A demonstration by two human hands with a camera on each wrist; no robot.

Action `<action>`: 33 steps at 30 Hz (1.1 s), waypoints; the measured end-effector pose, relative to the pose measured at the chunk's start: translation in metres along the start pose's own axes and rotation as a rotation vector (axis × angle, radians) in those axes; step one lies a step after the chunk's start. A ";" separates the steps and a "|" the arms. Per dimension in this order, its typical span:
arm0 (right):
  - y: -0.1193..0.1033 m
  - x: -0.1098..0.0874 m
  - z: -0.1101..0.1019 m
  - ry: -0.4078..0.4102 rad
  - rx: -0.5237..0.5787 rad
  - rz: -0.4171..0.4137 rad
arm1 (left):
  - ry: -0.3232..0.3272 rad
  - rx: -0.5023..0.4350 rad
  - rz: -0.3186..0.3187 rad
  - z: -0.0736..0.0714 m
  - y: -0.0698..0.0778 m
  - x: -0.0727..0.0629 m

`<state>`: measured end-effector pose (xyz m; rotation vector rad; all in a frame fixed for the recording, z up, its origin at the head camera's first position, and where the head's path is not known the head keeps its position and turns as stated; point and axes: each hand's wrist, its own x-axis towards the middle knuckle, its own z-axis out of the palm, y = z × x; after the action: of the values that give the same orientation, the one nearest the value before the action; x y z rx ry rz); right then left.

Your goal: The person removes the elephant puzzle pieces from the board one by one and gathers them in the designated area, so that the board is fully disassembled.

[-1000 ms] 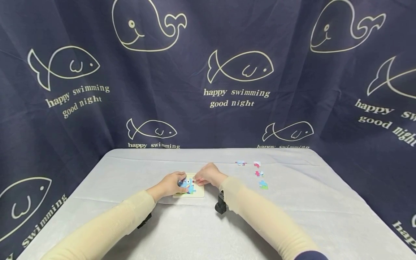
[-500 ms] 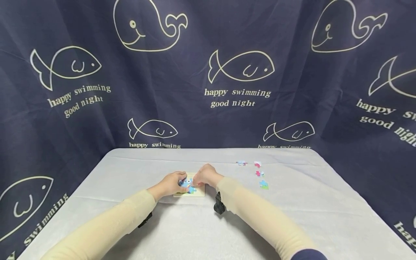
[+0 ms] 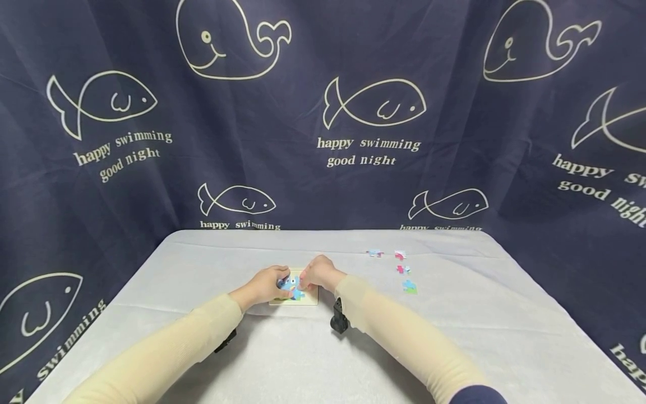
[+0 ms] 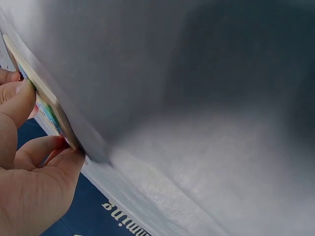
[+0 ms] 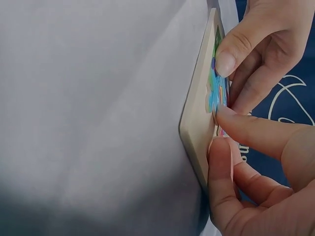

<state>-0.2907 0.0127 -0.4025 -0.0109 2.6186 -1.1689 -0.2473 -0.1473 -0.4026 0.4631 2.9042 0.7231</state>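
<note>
A wooden puzzle board with a blue cartoon picture lies on the table. My left hand grips its left side, thumb on the picture and fingers at the far edge, as the left wrist view shows of the board. Over the board's right part, my right hand pinches a small puzzle piece between thumb and index finger. Those fingers mostly cover the piece; a sliver of pink shows in the right wrist view. Whether it sits fully in the recess is hidden.
Several loose puzzle pieces lie to the right: a blue one, a red-and-white one, a red-and-blue one and a blue-and-green one. A dark printed curtain hangs behind the grey-white table.
My right hand has shifted slightly left and towards me over the board, and its fingers now cover the red bit seen earlier. The left hand and loose pieces keep their places.
</note>
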 end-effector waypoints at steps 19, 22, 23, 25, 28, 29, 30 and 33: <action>0.000 0.000 0.002 0.001 0.146 0.028 | 0.008 -0.004 0.006 0.002 0.000 -0.001; 0.001 -0.001 0.002 -0.004 0.204 0.044 | 0.009 -0.009 0.003 0.003 0.000 -0.001; 0.001 -0.002 0.002 -0.004 0.216 0.047 | 0.008 -0.010 0.001 0.003 0.000 -0.001; 0.002 -0.003 0.003 -0.003 0.235 0.046 | 0.006 -0.014 -0.003 0.003 -0.001 -0.001; 0.002 -0.006 0.003 -0.008 0.263 0.042 | 0.006 -0.016 -0.005 0.002 0.000 -0.001; 0.002 -0.006 0.002 -0.011 0.271 0.038 | 0.005 -0.015 -0.005 0.002 -0.001 -0.001; 0.002 -0.007 0.002 -0.016 0.284 0.035 | 0.005 -0.016 -0.005 0.002 0.000 -0.001; 0.002 -0.010 0.000 -0.038 0.330 0.029 | 0.006 -0.016 0.000 0.001 0.000 -0.001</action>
<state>-0.2804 0.0149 -0.4011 0.0690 2.3538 -1.5577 -0.2459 -0.1470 -0.4035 0.4604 2.9024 0.7481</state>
